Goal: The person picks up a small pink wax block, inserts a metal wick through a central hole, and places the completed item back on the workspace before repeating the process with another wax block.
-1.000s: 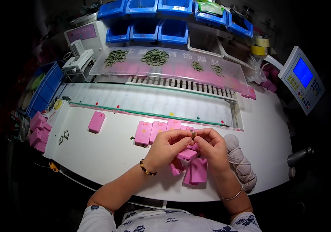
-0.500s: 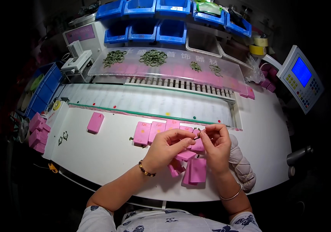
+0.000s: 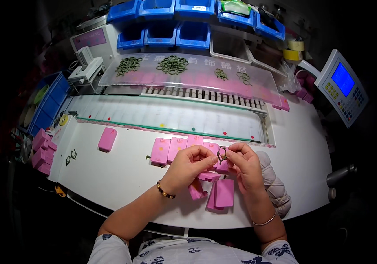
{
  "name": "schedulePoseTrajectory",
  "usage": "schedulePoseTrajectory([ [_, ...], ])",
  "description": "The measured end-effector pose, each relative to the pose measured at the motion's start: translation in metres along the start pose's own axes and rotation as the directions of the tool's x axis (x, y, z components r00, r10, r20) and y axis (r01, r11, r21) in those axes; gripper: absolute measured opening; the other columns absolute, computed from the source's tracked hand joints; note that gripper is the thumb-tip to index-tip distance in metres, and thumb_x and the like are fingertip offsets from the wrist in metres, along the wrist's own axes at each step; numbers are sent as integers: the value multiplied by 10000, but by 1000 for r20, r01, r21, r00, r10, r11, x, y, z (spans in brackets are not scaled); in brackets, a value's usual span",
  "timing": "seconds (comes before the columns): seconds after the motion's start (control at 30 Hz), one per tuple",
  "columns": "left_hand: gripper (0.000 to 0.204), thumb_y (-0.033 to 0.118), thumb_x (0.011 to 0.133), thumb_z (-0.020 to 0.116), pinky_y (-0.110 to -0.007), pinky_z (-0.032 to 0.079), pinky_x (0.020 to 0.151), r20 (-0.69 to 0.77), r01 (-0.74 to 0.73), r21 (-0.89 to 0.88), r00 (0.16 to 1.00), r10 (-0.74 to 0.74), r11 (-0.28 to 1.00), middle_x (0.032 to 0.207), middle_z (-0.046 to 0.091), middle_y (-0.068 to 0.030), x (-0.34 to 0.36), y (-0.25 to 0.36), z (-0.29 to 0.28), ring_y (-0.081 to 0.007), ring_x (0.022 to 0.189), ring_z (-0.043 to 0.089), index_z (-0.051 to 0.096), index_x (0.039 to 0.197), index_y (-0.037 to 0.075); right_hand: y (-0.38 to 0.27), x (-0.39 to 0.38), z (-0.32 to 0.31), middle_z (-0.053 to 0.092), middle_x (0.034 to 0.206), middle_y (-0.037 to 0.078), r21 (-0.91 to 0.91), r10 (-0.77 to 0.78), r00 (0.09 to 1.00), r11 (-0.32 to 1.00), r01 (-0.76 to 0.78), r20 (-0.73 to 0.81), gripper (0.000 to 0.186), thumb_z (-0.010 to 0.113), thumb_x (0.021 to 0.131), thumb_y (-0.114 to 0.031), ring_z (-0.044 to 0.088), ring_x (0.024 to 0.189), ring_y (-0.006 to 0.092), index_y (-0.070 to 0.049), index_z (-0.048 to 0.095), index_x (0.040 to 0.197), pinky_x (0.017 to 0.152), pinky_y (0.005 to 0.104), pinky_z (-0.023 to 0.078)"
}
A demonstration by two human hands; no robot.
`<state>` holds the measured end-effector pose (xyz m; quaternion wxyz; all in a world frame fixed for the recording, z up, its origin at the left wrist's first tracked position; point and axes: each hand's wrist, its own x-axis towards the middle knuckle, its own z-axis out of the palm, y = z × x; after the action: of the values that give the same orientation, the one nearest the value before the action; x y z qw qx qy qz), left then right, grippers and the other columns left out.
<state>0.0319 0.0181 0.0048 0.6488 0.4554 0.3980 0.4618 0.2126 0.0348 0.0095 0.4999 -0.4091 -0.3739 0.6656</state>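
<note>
Between my two hands, a small dark green wax ring with an open loop stands upright. My left hand pinches its left side with thumb and forefinger. Its other side is gripped by the fingertips of my right hand. Just under the hands lie opened pink mold blocks, and a stacked pink mold block rests nearer to me. Past my left hand stands a row of pink mold blocks, partly hidden by my fingers.
A white belt with coloured dots runs behind the blocks. Several green rings lie in piles on a clear shelf. One pink block and two green rings sit left. Right are a grey cloth roll and control panel.
The green ring has turned so that its open loop shows, and my right hand has shifted slightly outward. Coloured dots on the belt have moved left.
</note>
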Motion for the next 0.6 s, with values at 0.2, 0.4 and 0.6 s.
schedulePoseTrajectory([
  [0.2, 164, 164, 906, 635, -203, 457, 700, 1, 19, 2, 1000, -19, 1000, 840, 626, -22, 0, 0, -1, -62, 768, 569, 620, 957, 9, 0, 0, 1, 582, 736, -22, 6, 33, 999, 999, -33, -10, 152, 649, 852, -37, 464, 574, 15, -49, 551, 967, 492, 153, 338],
  [0.4, 149, 139, 895, 649, -202, 462, 708, -9, 6, -15, 1000, -6, 1000, 855, 626, -14, -1, 2, 0, -57, 770, 568, 618, 963, 9, 2, -1, 0, 596, 786, 0, -13, -11, 999, 1000, 11, 34, 147, 644, 857, -34, 499, 620, 23, -38, 545, 965, 517, 152, 381],
  [0.6, 134, 93, 879, 661, -189, 466, 708, -40, -48, -22, 998, 47, 999, 865, 629, -8, -1, 1, 0, -45, 791, 576, 609, 971, 11, 8, -2, 6, 598, 857, 20, -223, -242, 970, 944, 244, 35, 167, 664, 851, -36, 532, 703, 35, -36, 533, 955, 593, 177, 461],
])
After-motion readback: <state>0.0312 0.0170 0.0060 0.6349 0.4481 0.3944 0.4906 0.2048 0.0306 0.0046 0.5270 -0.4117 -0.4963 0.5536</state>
